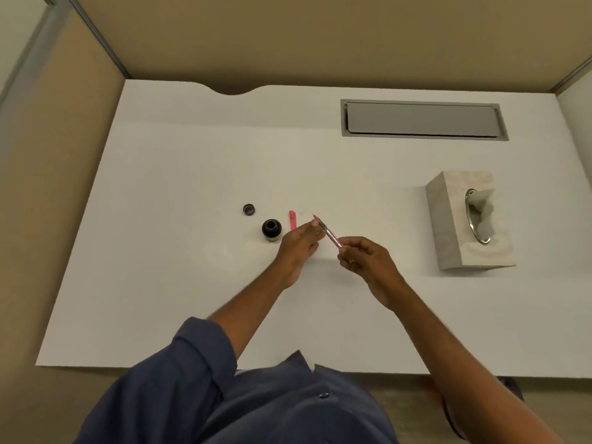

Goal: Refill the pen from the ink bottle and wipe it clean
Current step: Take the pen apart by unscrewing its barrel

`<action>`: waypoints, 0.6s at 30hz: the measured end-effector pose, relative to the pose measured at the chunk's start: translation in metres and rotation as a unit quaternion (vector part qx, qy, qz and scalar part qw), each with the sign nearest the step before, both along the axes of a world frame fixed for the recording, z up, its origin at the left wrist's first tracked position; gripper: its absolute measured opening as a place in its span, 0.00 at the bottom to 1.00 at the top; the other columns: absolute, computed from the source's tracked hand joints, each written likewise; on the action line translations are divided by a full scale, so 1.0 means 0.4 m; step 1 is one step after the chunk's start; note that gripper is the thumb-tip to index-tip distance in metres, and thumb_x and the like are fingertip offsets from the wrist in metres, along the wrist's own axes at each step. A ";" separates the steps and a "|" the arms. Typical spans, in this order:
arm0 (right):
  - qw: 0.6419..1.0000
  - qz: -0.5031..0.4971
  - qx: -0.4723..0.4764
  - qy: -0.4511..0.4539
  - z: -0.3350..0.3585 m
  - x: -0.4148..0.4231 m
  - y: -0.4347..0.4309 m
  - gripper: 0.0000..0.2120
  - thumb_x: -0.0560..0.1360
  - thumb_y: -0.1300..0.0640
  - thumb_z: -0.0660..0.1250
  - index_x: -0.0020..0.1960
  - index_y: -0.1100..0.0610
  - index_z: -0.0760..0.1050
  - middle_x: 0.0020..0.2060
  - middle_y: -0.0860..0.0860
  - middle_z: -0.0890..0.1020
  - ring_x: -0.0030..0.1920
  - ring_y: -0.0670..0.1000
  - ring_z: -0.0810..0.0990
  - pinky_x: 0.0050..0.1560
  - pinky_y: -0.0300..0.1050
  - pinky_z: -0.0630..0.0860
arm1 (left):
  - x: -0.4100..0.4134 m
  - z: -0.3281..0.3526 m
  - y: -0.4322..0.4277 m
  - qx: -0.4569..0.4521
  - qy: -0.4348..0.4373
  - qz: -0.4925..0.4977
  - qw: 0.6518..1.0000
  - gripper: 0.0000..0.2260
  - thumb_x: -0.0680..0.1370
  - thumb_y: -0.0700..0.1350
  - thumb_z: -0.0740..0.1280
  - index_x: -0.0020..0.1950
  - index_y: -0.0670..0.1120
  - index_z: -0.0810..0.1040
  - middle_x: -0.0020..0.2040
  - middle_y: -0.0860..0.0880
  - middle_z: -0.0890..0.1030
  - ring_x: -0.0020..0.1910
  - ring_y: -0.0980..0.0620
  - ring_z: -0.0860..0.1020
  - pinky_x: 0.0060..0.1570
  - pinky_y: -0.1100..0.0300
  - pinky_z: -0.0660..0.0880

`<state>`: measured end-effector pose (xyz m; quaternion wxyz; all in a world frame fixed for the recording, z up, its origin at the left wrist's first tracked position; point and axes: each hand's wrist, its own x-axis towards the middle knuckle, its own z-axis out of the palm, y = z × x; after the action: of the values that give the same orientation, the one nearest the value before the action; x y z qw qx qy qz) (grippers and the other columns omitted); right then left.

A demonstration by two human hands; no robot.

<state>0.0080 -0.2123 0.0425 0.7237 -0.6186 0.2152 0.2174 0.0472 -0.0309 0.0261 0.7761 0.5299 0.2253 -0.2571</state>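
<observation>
Head view: both hands (333,248) pinch the pen (328,233), right of ink bottle (271,230).

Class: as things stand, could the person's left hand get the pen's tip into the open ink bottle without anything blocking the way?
Probably yes. The ink bottle stands uncapped just left of the left hand, its cap set aside. Only the pink pen cap lies between them, flat on the desk; the pen could pass over it.

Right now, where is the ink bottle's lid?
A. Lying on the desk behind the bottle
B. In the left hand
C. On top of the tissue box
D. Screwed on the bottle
A: the small dark lid lies on the desk, apart from and behind the open ink bottle.
</observation>
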 end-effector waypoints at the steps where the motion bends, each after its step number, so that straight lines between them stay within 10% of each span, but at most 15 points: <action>1: 1.000 -0.007 0.025 0.012 0.006 -0.010 -0.009 0.08 0.79 0.64 0.70 0.57 0.58 0.85 0.44 0.51 0.85 0.47 0.49 0.84 0.54 0.41 0.82 | -0.002 0.004 0.000 -0.010 -0.007 -0.005 1.000 0.15 0.83 0.48 0.65 0.66 0.41 0.79 0.59 0.51 0.85 0.66 0.51 0.80 0.71 0.53 0.70; 18: 0.973 -0.134 0.123 0.143 0.048 -0.060 0.061 0.13 0.80 0.57 0.71 0.58 0.66 0.82 0.44 0.55 0.88 0.35 0.44 0.85 0.39 0.34 0.82 | -0.073 0.018 0.048 -0.098 -0.060 0.086 0.990 0.08 0.80 0.39 0.69 0.58 0.40 0.83 0.53 0.43 0.87 0.59 0.47 0.84 0.64 0.53 0.78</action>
<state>-0.0158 -0.1880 0.0617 0.7783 -0.4529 0.3692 0.2299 0.0182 -0.0115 0.0331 0.8555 0.4445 0.1970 -0.1779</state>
